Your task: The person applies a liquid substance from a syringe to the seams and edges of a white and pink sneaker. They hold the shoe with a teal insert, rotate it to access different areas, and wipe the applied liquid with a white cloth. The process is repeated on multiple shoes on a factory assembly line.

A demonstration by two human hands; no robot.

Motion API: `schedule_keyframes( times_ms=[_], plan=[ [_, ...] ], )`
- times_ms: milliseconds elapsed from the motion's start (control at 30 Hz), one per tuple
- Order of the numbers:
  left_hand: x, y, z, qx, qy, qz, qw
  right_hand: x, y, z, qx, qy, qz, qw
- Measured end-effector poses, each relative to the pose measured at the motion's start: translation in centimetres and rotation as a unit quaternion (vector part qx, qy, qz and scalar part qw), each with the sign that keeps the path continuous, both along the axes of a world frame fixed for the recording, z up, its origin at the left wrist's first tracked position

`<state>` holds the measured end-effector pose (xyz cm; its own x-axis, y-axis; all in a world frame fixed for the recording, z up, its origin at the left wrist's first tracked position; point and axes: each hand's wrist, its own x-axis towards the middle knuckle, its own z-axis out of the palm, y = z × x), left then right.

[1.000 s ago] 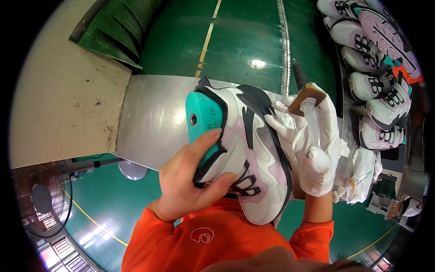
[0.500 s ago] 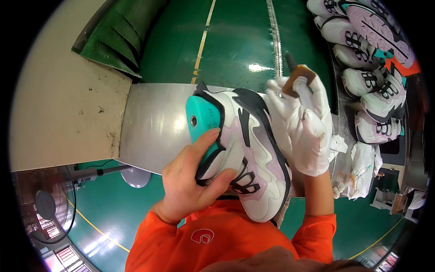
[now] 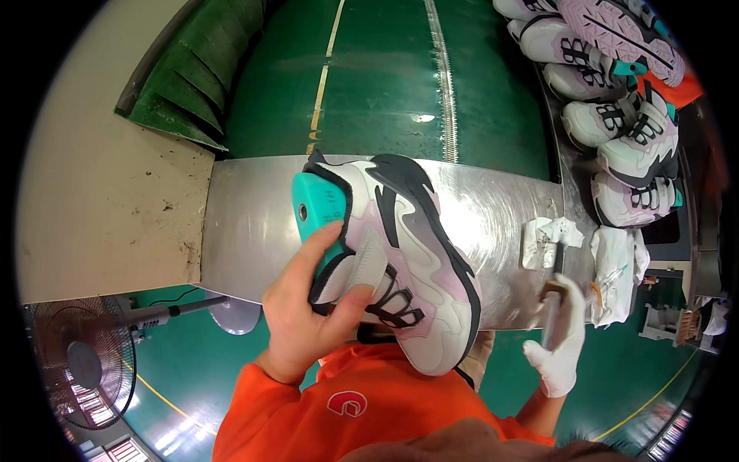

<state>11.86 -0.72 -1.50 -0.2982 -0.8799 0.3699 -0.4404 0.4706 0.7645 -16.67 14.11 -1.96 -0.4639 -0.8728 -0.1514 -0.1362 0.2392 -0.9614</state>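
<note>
My bare left hand [image 3: 304, 308] grips a white, pale pink and black sneaker [image 3: 416, 254] at its collar and tongue, thumb on the tongue. A teal shoe last [image 3: 312, 204] fills the sneaker's opening, and my index finger rests on it. The sneaker is tilted over the metal ledge, toe pointing toward me and sole edge to the right. My right hand [image 3: 566, 339], in a white glove, is closed around a slim tool [image 3: 553, 292] with a dark tip and brown collar. Blur hides its exact kind. Its tip is at a white cloth [image 3: 550, 235].
A metal ledge [image 3: 254, 231] borders a green conveyor belt [image 3: 377, 85]. Several similar sneakers [image 3: 577, 81] stand along the right, with another white glove or cloth [image 3: 616, 269] nearby. At left are a beige panel [image 3: 115, 200], green flaps [image 3: 181, 85] and a fan [image 3: 85, 362].
My right hand has swung away from the sneaker, down and right, carrying the tool to the white cloth. My left hand still holds the sneaker in much the same pose.
</note>
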Motion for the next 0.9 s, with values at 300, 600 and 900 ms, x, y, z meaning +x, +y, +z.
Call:
schedule_keyframes(
  times_ms=[300, 600, 900],
  plan=[
    [0.3, -0.2, -0.2, -0.041, -0.014, -0.007, 0.999, -1.0, 0.5, 0.8, 0.073, 0.053, 0.023, 0.996],
    [1.1, 0.1, -0.3, -0.030, -0.028, -0.006, 0.999, -1.5, -2.4, 0.5, -0.080, -0.276, 0.151, 0.946],
    [0.6, -0.4, -0.2, -0.050, -0.020, -0.022, 0.998, 1.9, -8.4, 0.1, -0.128, -0.325, 0.192, 0.917]
  ],
)
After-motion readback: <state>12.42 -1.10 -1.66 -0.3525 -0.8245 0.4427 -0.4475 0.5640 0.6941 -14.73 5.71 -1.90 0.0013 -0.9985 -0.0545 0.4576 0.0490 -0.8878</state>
